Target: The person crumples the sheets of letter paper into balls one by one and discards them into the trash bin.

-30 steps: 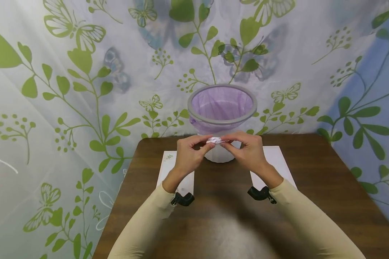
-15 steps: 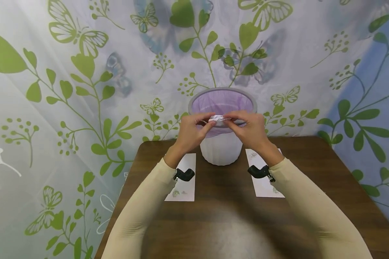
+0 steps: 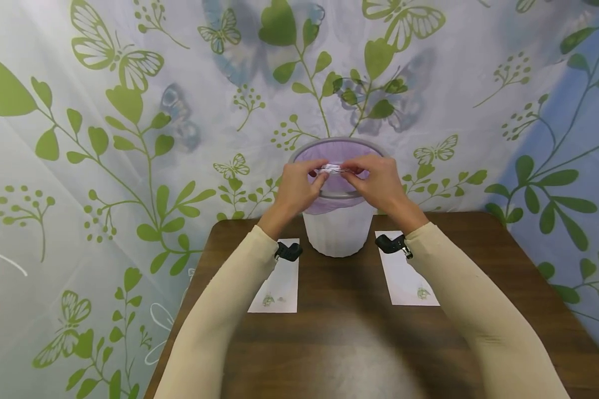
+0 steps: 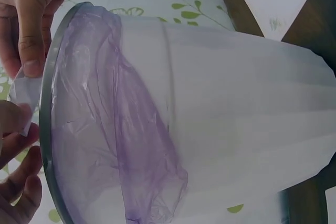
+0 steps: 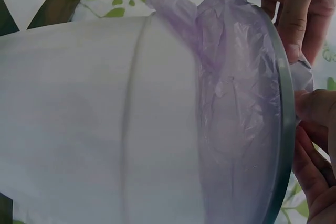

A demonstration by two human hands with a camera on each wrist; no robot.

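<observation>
Between both hands is a small crumpled piece of white paper [image 3: 333, 168], pinched from its two sides. My left hand [image 3: 298, 182] holds its left end between thumb and fingers, and my right hand [image 3: 376, 178] grips the right end. Both hands are over the near rim of a white waste bin [image 3: 335, 234]. A thin purple bag [image 3: 324, 207] lines the bin and is folded over under the grey rim ring [image 3: 340, 195]. In the left wrist view the paper [image 4: 26, 92] shows just past the rim, partly covered by fingers.
The bin stands at the back of a brown wooden table [image 3: 339, 327]. One white sheet [image 3: 284, 277] lies left of it and another white sheet [image 3: 404, 277] to the right, both with small printed drawings. A leaf-and-butterfly patterned curtain [image 3: 199, 111] hangs behind.
Both hands have moved forward and up with the paper, from in front of the bin to over its near rim. More of the bin's body and the two sheets now shows.
</observation>
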